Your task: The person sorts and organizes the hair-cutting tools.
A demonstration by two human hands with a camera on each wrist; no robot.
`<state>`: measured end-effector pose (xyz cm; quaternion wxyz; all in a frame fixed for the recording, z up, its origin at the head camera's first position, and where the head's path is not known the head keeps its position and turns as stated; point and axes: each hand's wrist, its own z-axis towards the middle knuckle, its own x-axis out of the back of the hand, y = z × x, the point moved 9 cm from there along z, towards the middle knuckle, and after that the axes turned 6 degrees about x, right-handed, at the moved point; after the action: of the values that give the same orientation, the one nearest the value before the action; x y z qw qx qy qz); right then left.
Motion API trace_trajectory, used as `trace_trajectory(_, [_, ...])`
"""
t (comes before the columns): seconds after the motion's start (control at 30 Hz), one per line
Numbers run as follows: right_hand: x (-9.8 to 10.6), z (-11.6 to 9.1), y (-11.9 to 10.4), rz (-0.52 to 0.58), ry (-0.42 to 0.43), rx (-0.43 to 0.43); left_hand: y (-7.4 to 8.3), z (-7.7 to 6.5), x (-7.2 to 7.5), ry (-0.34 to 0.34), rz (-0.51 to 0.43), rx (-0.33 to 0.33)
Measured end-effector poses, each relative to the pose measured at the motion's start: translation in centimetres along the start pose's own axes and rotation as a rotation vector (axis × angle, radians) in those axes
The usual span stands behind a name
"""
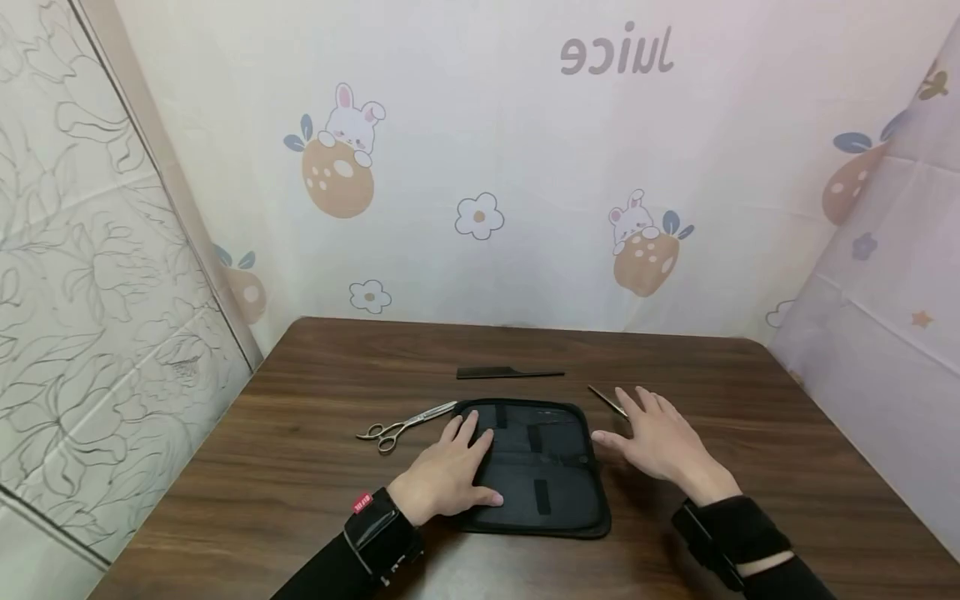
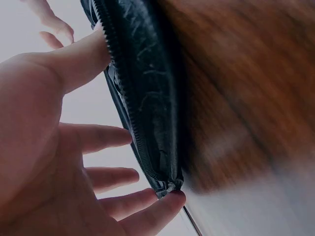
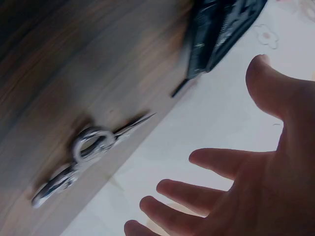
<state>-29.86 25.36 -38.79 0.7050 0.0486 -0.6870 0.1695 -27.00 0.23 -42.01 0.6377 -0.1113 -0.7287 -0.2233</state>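
A black zip case (image 1: pixel 547 508) lies spread flat on the wooden table, its inside with elastic loops facing up. My left hand (image 1: pixel 446 475) rests on the case's left side with fingers spread. In the left wrist view its thumb and fingertips touch the zipped edge of the case (image 2: pixel 147 83). To the right of the case, my right hand (image 1: pixel 663 437) hovers with fingers apart, holding nothing. Beneath it are scissors (image 3: pixel 93 145), their blades showing past the fingers in the head view and the handles hidden there by the hand.
Another pair of silver scissors (image 1: pixel 405 427) lies left of the case, blade tips at its upper left corner. A black tail comb (image 1: pixel 495 372) lies behind the case. A patterned curtain (image 1: pixel 480 150) hangs behind the table (image 1: pixel 300 467).
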Motion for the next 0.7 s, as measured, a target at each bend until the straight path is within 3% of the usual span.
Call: trace_trajectory(0.7, [-1.6, 0.3, 2.7, 0.022, -0.058, -0.062, 0.6, 0.3, -0.3, 0.004, 0.102, -0.007])
